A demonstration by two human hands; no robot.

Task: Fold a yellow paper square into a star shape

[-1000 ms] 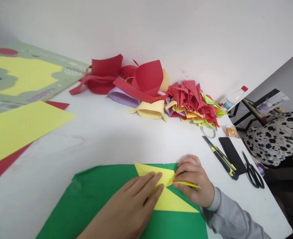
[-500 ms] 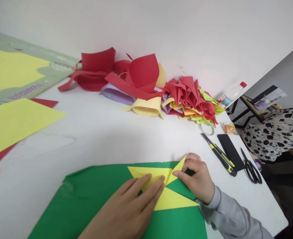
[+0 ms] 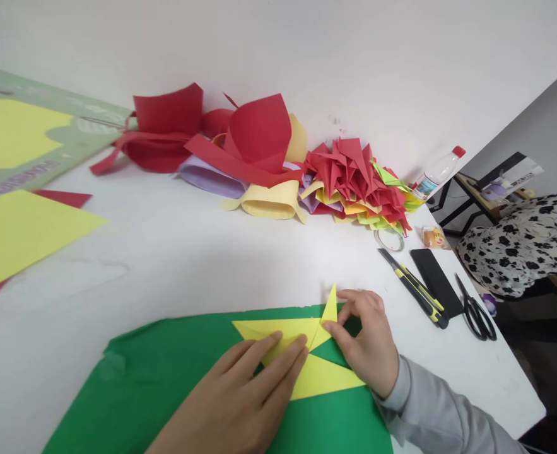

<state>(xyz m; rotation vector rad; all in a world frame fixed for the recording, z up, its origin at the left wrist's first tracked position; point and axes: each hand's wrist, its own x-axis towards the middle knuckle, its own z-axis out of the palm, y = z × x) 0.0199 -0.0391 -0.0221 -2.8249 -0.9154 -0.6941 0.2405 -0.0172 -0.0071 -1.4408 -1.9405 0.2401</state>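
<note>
While its pointed flap stands up at the far right, the folded yellow paper [image 3: 323,373] lies on a green sheet [image 3: 174,359] at the near side of the white tabletop [image 3: 188,265]. The left hand [image 3: 252,388] rests on the paper from above, its fingers extended and pressing the folded layers flat rather than gripping them. The right hand [image 3: 368,347] has its thumb and index finger closed on the raised flap, pinching it near its base; a grey sleeve [image 3: 424,394] covers that wrist.

To the right of the green sheet lie a yellow-and-black utility knife [image 3: 417,291], a flat black object [image 3: 436,282] and black-handled scissors [image 3: 477,315], with a roll of tape [image 3: 402,242] and a small wrapped item [image 3: 433,238] beyond them. Along the wall sit curled red paper [image 3: 262,135], a cream paper roll [image 3: 271,202], a lilac one [image 3: 212,178] and a heap of pointed red folded pieces [image 3: 354,170], with a red-capped bottle [image 3: 436,175] leaning beside it. At left, a yellow sheet [image 3: 27,233] overlaps a red one [image 3: 67,198]. Past the tabletop's right edge, a person's black-and-white floral garment [image 3: 524,243] shows.
</note>
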